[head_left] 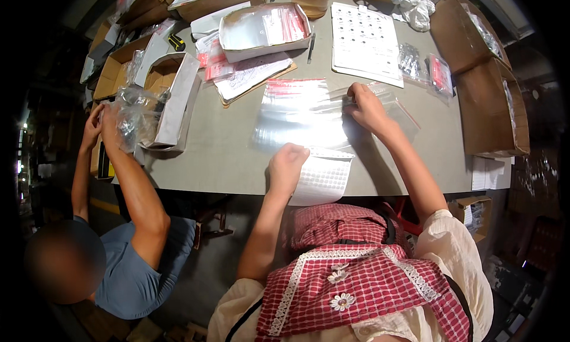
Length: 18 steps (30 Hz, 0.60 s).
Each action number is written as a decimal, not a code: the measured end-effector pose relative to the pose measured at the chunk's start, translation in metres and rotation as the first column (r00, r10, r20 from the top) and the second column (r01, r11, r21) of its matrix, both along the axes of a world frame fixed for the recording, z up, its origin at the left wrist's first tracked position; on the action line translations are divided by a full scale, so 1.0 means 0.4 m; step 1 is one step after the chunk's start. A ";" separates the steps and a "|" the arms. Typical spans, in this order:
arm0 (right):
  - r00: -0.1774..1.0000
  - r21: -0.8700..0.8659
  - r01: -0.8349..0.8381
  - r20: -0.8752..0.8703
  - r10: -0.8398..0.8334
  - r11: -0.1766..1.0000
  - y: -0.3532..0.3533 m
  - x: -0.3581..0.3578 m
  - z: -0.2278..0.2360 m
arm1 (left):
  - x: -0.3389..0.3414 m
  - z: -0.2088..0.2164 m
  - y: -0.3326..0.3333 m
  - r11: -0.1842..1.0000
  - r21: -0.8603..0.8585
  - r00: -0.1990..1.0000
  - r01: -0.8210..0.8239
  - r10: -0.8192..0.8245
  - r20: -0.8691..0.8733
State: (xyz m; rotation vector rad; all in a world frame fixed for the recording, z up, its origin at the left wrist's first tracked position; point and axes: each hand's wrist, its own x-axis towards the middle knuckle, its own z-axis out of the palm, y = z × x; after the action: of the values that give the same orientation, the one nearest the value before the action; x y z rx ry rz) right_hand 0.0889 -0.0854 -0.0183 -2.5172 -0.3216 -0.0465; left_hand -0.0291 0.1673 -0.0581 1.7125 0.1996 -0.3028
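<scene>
The table [225, 170] spreads before me, with a brown carton [480, 107] at its right side. Across the middle lie clear plastic bags [291, 113], overlapping in a glossy layer, red strips along their far edge. Beyond them, a white-sided box [252, 51] sits to the left and a printed white paper [365, 45] to the right. Nearest me, a white sheet of small round dots [325, 179] reaches the table's front edge; my left hand [287, 167] pinches its far left corner. My right hand [369, 107] is over the bags' right side, fingers bent; whether they grip plastic, I cannot tell.
</scene>
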 end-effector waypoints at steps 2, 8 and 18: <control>0.995 0.095 -0.029 -0.088 0.037 0.995 0.005 -0.040 0.009 | 0.004 0.008 -0.015 1.000 -0.031 1.000 -0.006 0.006 0.000; 0.924 0.168 -0.356 -0.084 0.374 0.919 0.096 -0.191 0.051 | 0.006 0.026 -0.042 0.999 0.044 0.998 -0.017 0.014 0.056; 0.865 -0.143 -0.452 0.172 0.472 0.880 0.129 -0.225 0.078 | 0.002 -0.046 -0.026 0.998 -0.009 0.997 -0.054 0.055 0.057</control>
State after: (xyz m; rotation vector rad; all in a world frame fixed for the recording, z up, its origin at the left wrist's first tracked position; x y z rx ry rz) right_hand -0.0009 -0.0336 0.0131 -2.4646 -1.0293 -0.0976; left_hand -0.0283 0.1570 -0.0763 1.7037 0.2023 -0.2133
